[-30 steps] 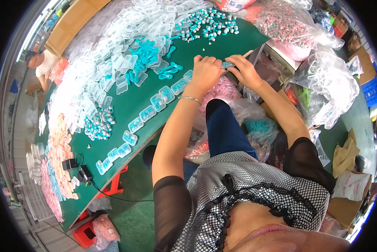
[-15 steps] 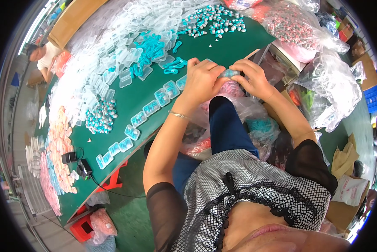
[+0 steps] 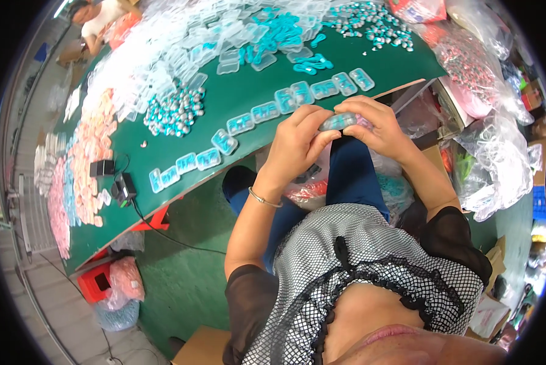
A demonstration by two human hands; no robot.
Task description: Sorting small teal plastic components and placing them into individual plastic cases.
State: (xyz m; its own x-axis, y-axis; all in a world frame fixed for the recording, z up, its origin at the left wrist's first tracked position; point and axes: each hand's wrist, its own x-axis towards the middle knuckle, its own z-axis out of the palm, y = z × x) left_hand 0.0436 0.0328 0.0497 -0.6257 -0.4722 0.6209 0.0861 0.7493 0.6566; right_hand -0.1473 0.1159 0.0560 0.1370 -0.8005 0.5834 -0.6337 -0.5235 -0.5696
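A clear case (image 3: 336, 123) with teal and grey parts inside is held between the two hands, above the lap and just off the near edge of the tabletop (image 3: 236, 92). Its long axis runs roughly crosswise, from the left grip (image 3: 298, 137) to the right grip (image 3: 379, 129), with the right end a little farther from the body. Neither hand is clearly nearer, since each has one end. The left grip is closed on the left end, thumb on the near side and fingers on the far side; the right grip is closed on the right end, its thumb partly hidden.

Beyond the grips and off to their left, a row of filled cases (image 3: 264, 112) follows the tabletop's edge, its right end directly beyond the held case. Farther beyond are teal clips (image 3: 279, 31), with a heap of empty cases (image 3: 185, 52) to their left and capsules (image 3: 379, 25) to their right. More capsules (image 3: 174, 111) lie well left of the left grip, then peach pieces (image 3: 100, 143) and a black adapter (image 3: 123, 187). Right of the right grip, apart from it, are plastic bags (image 3: 491, 167).
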